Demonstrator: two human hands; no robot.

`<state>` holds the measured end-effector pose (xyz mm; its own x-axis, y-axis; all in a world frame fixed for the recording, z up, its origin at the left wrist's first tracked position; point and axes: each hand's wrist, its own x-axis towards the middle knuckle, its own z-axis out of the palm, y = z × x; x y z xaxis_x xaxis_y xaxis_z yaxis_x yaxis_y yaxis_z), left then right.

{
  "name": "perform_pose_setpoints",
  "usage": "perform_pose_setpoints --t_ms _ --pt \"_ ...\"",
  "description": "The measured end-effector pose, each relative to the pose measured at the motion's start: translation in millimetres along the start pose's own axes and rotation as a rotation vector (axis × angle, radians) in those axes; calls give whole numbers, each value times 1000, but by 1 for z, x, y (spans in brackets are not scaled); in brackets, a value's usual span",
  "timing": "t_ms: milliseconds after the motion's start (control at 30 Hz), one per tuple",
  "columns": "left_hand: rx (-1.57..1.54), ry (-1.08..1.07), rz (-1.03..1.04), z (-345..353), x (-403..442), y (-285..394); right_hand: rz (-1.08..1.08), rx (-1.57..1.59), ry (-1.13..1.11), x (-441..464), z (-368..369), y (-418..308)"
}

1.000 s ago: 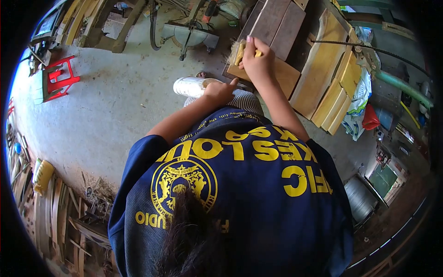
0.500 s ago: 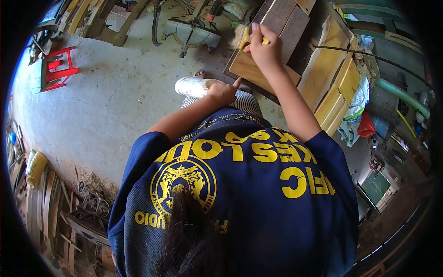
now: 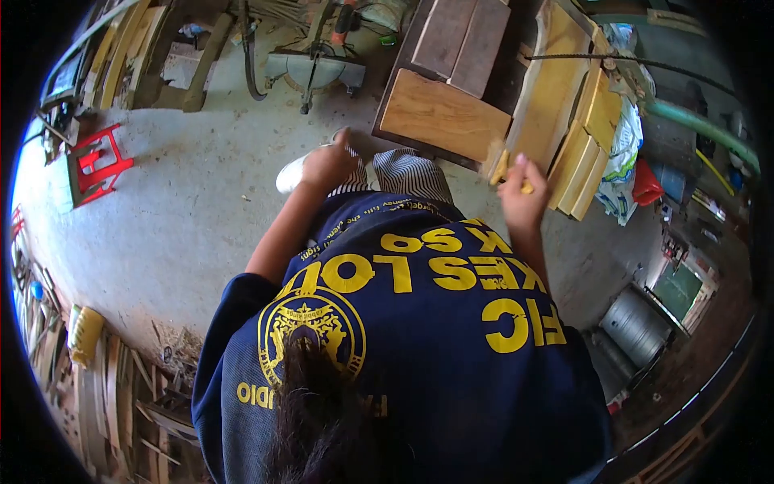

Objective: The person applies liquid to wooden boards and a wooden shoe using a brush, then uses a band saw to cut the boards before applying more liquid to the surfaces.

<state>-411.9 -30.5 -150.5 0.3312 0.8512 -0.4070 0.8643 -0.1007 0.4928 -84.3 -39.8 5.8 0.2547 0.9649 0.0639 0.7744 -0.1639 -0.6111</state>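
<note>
My right hand is closed around the yellow handle of a paintbrush with pale bristles. The brush is over the near right corner of a light brown wooden board, whose face looks smooth; whether the bristles touch it I cannot tell. Lower left of the board, my left hand grips a white container in front of my striped trousers. Most of that container is hidden behind the hand and forearm, and the thumb points up.
Two darker boards lie beyond the light board on a dark bench top. Long yellowish planks are at the right. A circular saw machine stands on the floor at the back, a red stool at the left.
My right hand has brought the brush from the board's far left end back toward me, to its near right corner. My left hand with the container has shifted left.
</note>
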Motion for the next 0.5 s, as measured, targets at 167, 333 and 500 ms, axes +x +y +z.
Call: perform_pose_setpoints --t_ms 167,333,500 --pt "-94 68 -47 -10 -10 -30 342 912 -276 -48 71 -31" --pt "-135 166 -221 -93 -32 12 -34 803 -123 -9 17 -48" --pt "-147 441 209 -162 -56 79 -434 818 -357 25 -34 -103"
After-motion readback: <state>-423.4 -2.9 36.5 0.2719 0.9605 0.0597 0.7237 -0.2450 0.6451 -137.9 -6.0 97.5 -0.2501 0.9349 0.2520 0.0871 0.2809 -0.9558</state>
